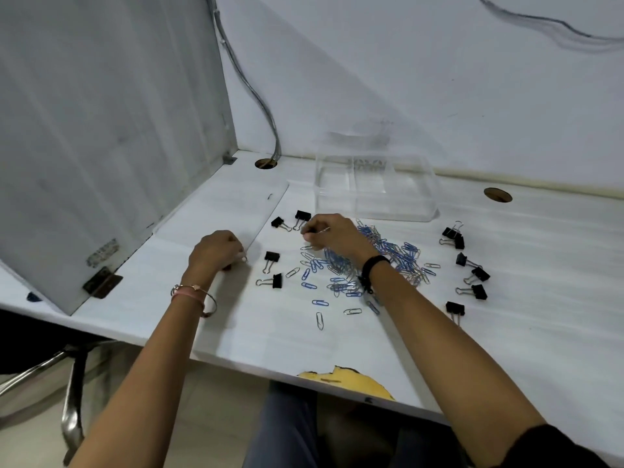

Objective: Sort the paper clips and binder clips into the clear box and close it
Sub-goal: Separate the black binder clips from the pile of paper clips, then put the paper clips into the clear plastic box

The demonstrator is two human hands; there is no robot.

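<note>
A heap of blue and silver paper clips (pixel 398 255) lies in the middle of the white table (pixel 304 339). Black binder clips lie in two groups, one at the left (pixel 271 259) and one at the right (pixel 479 274). The clear box (pixel 374 187) stands open behind the heap, with dividers inside. Its clear flat lid (pixel 223 211) lies to the left. My right hand (pixel 332 231) hovers over the heap's left edge, pinching a silver paper clip (pixel 319 231). My left hand (pixel 217 249) rests curled on the lid's near corner; whether it holds something is unclear.
A grey partition panel (pixel 111 140) walls off the left side. Cables (pixel 260 106) drop into a round hole (pixel 265 163) at the back; another hole (pixel 498 194) is at the right. The table's front edge is chipped (pixel 351 380). A chair base (pixel 72 393) stands below left.
</note>
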